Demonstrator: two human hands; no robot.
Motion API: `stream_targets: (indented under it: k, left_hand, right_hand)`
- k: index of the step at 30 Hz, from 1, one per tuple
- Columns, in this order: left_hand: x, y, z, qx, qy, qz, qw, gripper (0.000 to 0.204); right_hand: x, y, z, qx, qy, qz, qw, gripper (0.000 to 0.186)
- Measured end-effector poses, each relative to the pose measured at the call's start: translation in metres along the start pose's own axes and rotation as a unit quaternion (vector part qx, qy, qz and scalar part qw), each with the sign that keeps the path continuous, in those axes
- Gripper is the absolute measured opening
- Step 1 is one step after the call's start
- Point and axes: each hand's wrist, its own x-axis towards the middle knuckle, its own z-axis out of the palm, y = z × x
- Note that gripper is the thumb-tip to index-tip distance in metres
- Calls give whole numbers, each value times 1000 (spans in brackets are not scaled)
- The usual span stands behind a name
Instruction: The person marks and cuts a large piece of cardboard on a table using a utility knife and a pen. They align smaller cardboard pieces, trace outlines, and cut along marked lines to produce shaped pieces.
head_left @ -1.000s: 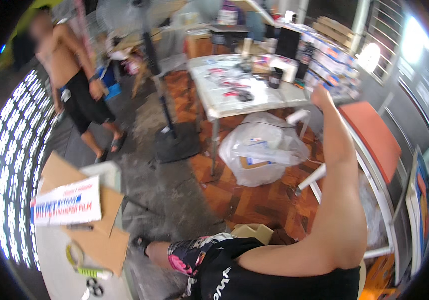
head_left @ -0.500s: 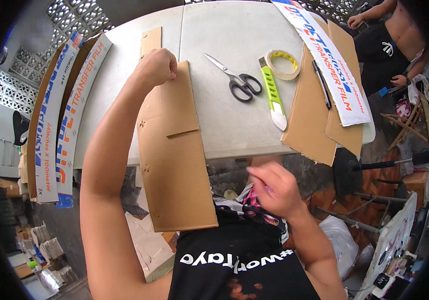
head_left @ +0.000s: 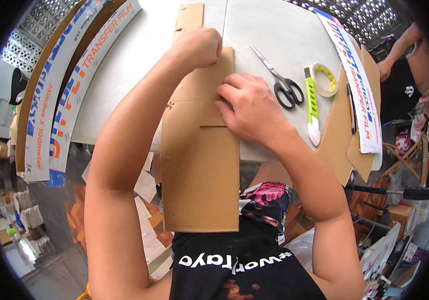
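Two-handed on cardboard (head_left: 199, 175)

Curling left hand (head_left: 199, 47) over the far end; cannot tell whether pinching it. Touching the right edge with bent right hand (head_left: 252, 107), near a slit (head_left: 212, 126); again cannot tell whether pinching. Lying under both, jutting past the table (head_left: 259, 20) nearside. Right of right hand: scissors (head_left: 280, 79), green cutter (head_left: 312, 107), tape (head_left: 326, 93).
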Motion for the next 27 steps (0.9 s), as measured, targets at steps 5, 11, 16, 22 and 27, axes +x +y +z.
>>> stream_targets:
  k: [5, 11, 16, 22, 27]
  left_hand:
    - [-17, -19, -7, -136, 39, 5, 990, 12]
    - [-90, -92, -13, -170, 311, 26, 935, 24]
    - [-147, -132, 7, -194, 392, -7, 899, 19]
    - [-148, -123, 14, -196, 409, -14, 891, 18]
    - [-150, -107, 10, -241, 421, -28, 874, 19]
  right_hand:
    - [14, -5, -8, -16, -63, 17, 998, 12]
    - [5, -15, -10, -11, -55, 79, 995, 14]
    - [5, -16, -7, 23, -35, 94, 995, 17]
    - [4, -19, -8, 42, -24, 93, 994, 18]
    - [5, -23, -11, 37, -31, 118, 992, 19]
